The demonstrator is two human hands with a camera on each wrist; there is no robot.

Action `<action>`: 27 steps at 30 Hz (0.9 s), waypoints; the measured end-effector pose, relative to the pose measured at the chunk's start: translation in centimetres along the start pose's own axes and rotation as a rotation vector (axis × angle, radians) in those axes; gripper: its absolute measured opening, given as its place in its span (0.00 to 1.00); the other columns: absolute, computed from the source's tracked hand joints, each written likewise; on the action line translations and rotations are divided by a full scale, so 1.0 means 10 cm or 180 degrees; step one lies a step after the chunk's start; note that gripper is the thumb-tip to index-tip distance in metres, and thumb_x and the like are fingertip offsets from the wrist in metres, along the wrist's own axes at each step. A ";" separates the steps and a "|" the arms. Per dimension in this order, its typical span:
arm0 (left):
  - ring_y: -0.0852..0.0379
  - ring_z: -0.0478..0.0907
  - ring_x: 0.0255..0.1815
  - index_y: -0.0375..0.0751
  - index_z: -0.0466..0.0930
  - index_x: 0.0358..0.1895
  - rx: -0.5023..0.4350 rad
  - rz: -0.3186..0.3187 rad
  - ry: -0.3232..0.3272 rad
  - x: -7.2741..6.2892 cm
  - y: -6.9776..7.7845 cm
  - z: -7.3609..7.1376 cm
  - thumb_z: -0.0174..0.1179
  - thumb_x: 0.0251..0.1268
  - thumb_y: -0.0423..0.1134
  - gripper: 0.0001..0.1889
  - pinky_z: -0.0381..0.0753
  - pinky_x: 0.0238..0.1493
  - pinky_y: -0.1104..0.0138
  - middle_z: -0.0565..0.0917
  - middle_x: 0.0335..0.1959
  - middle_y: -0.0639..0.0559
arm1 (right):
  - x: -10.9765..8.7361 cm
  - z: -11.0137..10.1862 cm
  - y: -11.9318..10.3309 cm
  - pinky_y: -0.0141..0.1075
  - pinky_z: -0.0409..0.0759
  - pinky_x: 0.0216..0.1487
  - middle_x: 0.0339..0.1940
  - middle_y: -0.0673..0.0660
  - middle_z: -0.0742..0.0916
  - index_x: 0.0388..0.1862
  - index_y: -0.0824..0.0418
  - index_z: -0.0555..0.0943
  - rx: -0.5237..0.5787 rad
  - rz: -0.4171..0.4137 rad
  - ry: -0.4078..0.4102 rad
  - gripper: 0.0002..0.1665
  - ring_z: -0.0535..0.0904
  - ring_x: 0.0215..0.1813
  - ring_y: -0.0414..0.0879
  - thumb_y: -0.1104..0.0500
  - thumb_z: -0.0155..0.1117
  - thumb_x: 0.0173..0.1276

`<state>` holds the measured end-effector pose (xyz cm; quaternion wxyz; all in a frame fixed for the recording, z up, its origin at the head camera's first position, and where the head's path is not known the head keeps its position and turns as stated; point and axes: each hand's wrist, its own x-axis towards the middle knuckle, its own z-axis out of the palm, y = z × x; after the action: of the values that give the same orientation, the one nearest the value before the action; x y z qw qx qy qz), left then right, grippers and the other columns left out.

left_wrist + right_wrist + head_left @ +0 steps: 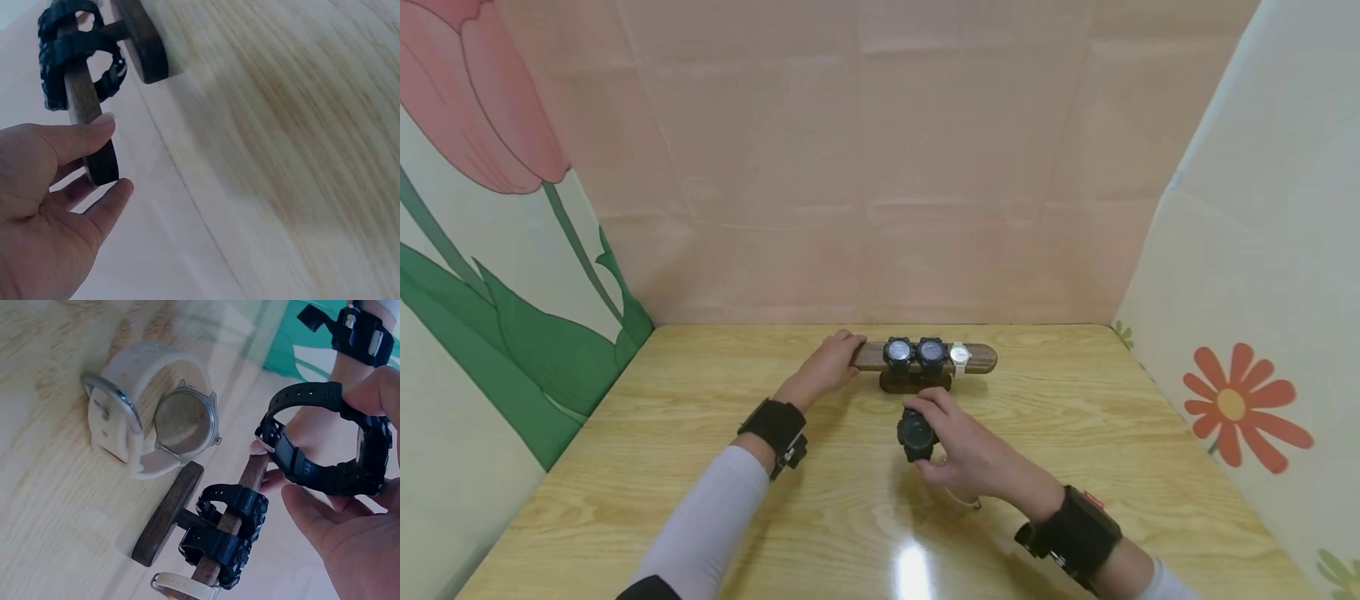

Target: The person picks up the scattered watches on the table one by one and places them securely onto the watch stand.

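Observation:
A wooden T-shaped watch stand (982,358) stands toward the back of the table. On its bar sit two black watches, a left one (898,353) and a middle one (932,353), with a white watch (959,356) to their right. My left hand (824,368) holds the bar's left end between thumb and fingers. In front of the stand, my right hand (962,450) pinches another black watch (916,435), its strap buckled into a loop. A second white watch (185,422) with a silver case lies below my right hand, mostly hidden by it in the head view.
The wood-grain table (647,467) meets a pinkish backdrop (865,167) behind the stand. Flower-printed panels border it: a tulip (497,108) at left and an orange flower (1231,405) at right. Both wrists wear black bands.

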<state>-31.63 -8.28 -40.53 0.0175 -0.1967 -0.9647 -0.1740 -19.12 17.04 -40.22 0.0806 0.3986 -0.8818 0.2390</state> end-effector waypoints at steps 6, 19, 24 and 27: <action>0.42 0.66 0.71 0.39 0.62 0.77 0.0247 0.0060 -0.0012 -0.05 0.06 -0.10 0.64 0.71 0.37 0.35 0.73 0.69 0.55 0.69 0.71 0.40 | 0.06 0.00 0.01 0.39 0.84 0.57 0.66 0.60 0.72 0.74 0.65 0.64 0.0087 0.0019 -0.0061 0.50 0.79 0.57 0.46 0.60 0.77 0.54; 0.45 0.72 0.67 0.36 0.73 0.68 -0.0586 0.0642 0.0144 -0.36 0.37 -0.38 0.59 0.74 0.36 0.22 0.76 0.66 0.54 0.75 0.67 0.42 | 0.14 -0.02 0.05 0.51 0.78 0.65 0.65 0.65 0.77 0.76 0.68 0.60 0.0120 0.0392 0.0047 0.53 0.75 0.66 0.56 0.53 0.78 0.59; 0.43 0.76 0.64 0.37 0.70 0.71 -0.1066 0.0784 -0.0204 -0.47 0.39 -0.38 0.61 0.75 0.45 0.27 0.79 0.63 0.54 0.73 0.68 0.42 | 0.17 -0.02 0.08 0.49 0.81 0.62 0.64 0.65 0.79 0.74 0.70 0.64 0.0042 0.0386 0.0187 0.51 0.77 0.64 0.56 0.50 0.78 0.60; 0.43 0.74 0.67 0.39 0.69 0.72 -0.1259 0.0871 -0.0354 -0.50 0.39 -0.36 0.63 0.73 0.48 0.30 0.77 0.66 0.54 0.71 0.70 0.43 | 0.18 -0.01 0.11 0.48 0.83 0.59 0.64 0.65 0.79 0.72 0.69 0.66 0.0100 0.0353 0.0243 0.48 0.79 0.62 0.55 0.50 0.78 0.61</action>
<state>-25.63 -8.07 -36.36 -0.0511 -0.3344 -0.8758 -0.3444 -21.11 16.55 -39.91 0.0945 0.3409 -0.8950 0.2719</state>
